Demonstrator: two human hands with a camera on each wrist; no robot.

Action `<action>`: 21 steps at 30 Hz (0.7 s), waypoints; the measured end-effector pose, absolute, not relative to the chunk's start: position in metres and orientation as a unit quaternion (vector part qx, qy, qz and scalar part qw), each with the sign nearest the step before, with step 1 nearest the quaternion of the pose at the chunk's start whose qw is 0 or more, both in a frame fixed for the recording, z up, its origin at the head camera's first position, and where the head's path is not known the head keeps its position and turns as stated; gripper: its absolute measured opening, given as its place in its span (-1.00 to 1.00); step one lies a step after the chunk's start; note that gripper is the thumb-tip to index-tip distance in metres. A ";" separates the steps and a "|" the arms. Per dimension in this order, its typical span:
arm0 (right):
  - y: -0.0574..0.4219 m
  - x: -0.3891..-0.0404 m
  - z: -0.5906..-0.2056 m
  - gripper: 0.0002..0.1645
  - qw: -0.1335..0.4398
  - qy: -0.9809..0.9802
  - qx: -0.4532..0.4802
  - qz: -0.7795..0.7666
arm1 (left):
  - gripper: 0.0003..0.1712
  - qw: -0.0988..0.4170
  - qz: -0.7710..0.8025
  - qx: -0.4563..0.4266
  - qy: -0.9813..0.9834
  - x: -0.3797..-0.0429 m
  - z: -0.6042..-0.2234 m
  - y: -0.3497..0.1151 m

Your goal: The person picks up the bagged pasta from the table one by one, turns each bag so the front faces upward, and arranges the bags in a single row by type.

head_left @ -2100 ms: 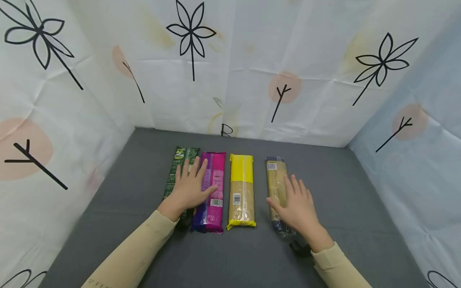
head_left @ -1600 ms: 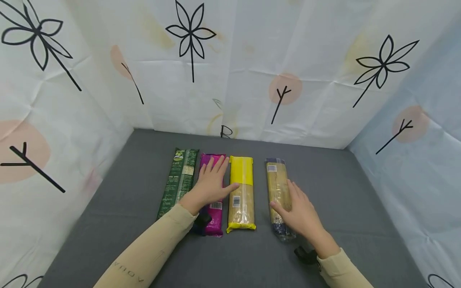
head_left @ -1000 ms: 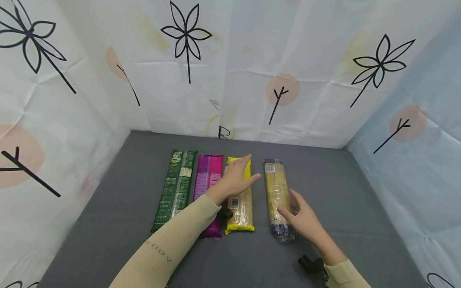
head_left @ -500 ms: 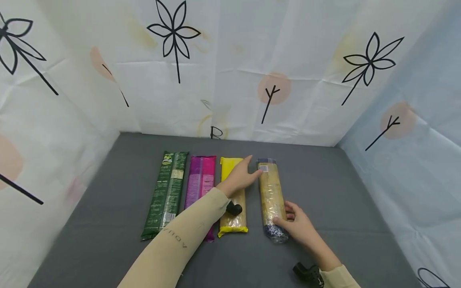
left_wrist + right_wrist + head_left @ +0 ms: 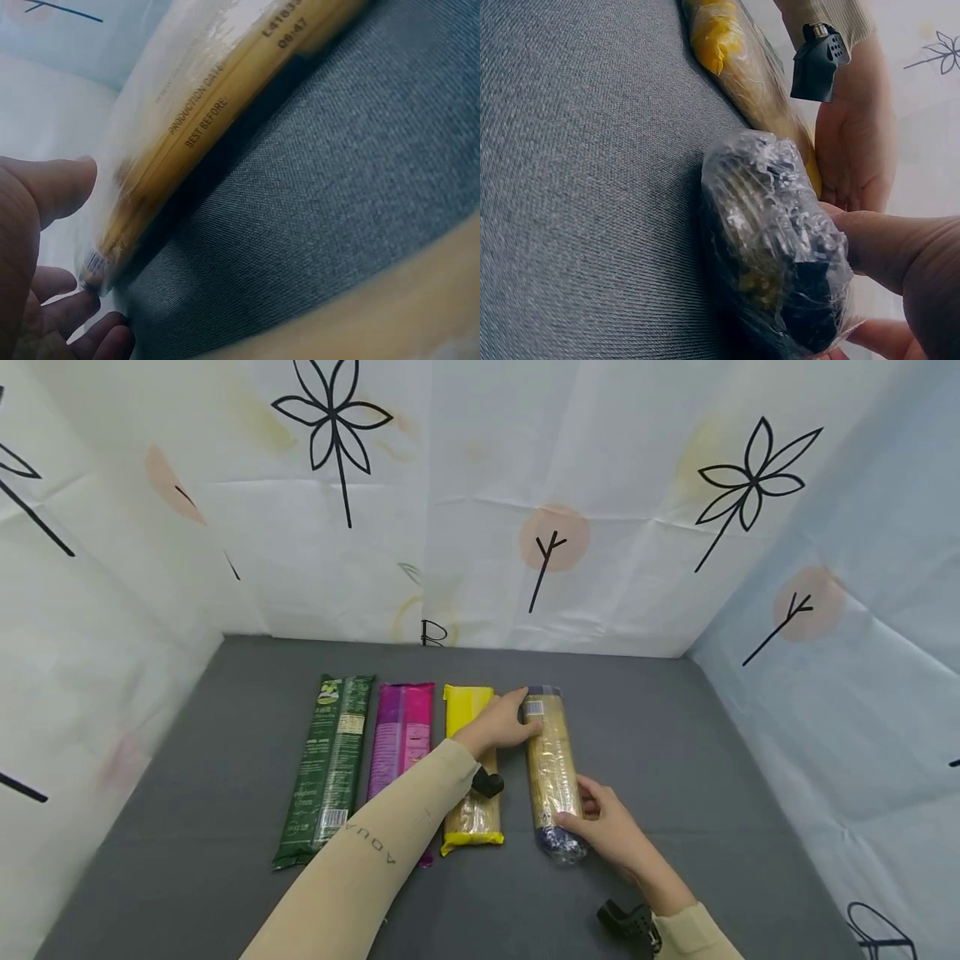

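A clear pack of spaghetti [image 5: 551, 752] with dark blue ends lies on the grey cloth, rightmost of the row. My right hand [image 5: 611, 831] grips its near end, thumb on top and fingers along the right side. In the right wrist view, the crinkled clear end [image 5: 780, 247] of the pack is close up beside my thumb. My left hand [image 5: 498, 722] reaches across the yellow pasta pack [image 5: 472, 818] to the far left edge of the spaghetti pack. In the left wrist view, its thumb [image 5: 64, 184] and fingers stand apart around the barcode end.
Left of the yellow pack lie a purple and pink pack [image 5: 390, 739], partly under my left sleeve, and a green spaghetti pack [image 5: 322, 777]. Printed white cloth [image 5: 480, 527] walls the back and sides of the grey table [image 5: 712, 760]. Black cameras sit on both wrists.
My left hand has swept right from the green and purple packs, over the yellow one, to the spaghetti pack. My right hand has slid toward its near end and gripped it. The view has shifted right.
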State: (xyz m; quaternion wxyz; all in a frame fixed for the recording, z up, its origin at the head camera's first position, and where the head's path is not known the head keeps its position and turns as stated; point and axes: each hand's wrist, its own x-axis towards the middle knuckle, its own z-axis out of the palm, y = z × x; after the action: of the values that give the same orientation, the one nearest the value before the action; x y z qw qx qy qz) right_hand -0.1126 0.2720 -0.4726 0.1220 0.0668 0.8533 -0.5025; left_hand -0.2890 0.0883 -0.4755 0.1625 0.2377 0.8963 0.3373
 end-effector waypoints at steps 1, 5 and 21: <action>0.272 -0.113 -0.472 -0.08 0.123 0.852 0.066 -0.504 | -0.06 0.160 0.332 0.240 0.898 -0.290 -0.476 0.089; 0.272 -0.113 -0.470 -0.10 0.128 0.846 0.054 -0.515 | -0.06 0.157 0.322 0.241 0.902 -0.293 -0.476 0.090; 0.274 -0.105 -0.466 -0.01 0.154 0.856 0.053 -0.491 | -0.60 0.130 0.413 0.165 0.886 -0.299 -0.472 0.082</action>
State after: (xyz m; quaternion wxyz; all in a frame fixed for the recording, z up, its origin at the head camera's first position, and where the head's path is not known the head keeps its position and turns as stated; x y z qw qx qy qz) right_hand -0.1045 0.2739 -0.4661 0.1536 0.0526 0.8557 -0.4913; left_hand -0.2987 0.0824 -0.4722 0.1299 0.1652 0.8860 0.4133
